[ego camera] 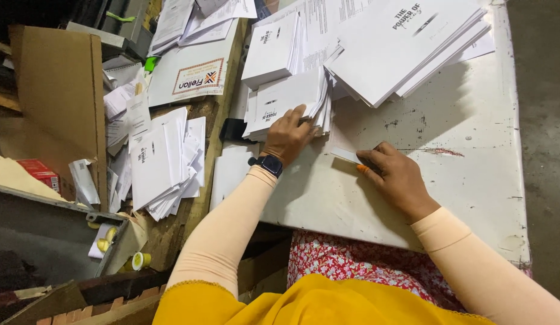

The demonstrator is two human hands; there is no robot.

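My left hand [288,133], with a dark watch on the wrist, rests fingers-down on a small stack of white printed booklets [286,99] on the worn white table [460,180]. My right hand [397,174] lies a little to the right, closed on a thin flat tool with an orange tip [352,158] that presses against the table surface. A larger fanned stack of white booklets [406,42] lies at the far edge, above my right hand. Another short stack [271,48] sits just beyond the one my left hand touches.
To the left, a messy heap of white folded sheets [162,159] lies on a wooden bench. A brown cardboard box [57,90] stands at far left, with a red packet [39,171] beside it. Yellow-capped small items [138,260] sit near a metal tray edge.
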